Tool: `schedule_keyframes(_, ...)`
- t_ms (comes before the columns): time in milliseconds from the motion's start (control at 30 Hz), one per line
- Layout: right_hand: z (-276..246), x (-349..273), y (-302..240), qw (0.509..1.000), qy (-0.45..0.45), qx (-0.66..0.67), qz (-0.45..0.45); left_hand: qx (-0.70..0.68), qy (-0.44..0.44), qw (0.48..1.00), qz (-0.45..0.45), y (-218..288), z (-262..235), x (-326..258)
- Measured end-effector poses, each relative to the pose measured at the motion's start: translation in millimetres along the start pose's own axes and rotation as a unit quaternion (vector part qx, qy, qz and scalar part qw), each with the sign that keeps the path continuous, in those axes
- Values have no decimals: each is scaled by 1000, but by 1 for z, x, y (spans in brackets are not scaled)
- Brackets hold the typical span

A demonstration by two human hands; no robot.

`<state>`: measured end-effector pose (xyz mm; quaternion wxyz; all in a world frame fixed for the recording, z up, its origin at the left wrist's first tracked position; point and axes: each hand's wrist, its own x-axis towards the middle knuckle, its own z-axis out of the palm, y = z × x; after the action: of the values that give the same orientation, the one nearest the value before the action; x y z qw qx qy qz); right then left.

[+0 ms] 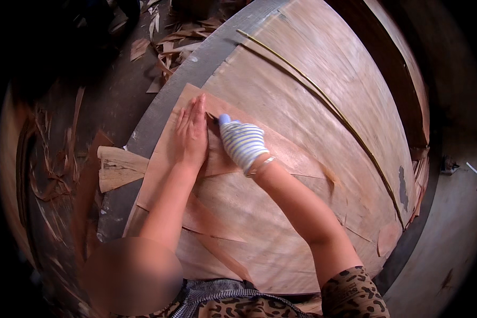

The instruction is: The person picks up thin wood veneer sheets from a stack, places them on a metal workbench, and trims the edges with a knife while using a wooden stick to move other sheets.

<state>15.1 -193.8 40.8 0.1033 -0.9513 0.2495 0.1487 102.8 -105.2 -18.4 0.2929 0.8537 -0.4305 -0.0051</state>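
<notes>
My bare left hand lies flat on a reddish veneer sheet, its fingers stretched out toward the sheet's far corner. Just right of those fingertips, my right hand, in a striped white and blue glove, is closed around a small dark knife. The tip of the knife points toward the left fingers and is at the veneer; most of its handle is hidden in the glove. Under the reddish sheet spreads a broad stack of paler veneer.
A long thin rod lies across the stack on the right. Grey table edge shows along the left. A veneer offcut sticks out over that edge, and torn veneer scraps litter the floor.
</notes>
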Motion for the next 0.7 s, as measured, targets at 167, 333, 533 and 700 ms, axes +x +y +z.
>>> schedule_keyframes(167,6,-43,14,993,-121,7,14,60,-58,996,22,1,-4,1)
schedule_keyframes(333,-8,-85,109,979,-181,-89,-35,53,-53,997,6,20,-11,-2)
schedule_keyframes(533,-14,-130,171,993,-15,-89,-73,55,-60,997,0,20,-12,-2)
schedule_keyframes(700,-10,-1,64,986,-31,-52,-152,-30,-54,998,9,19,-7,-1)
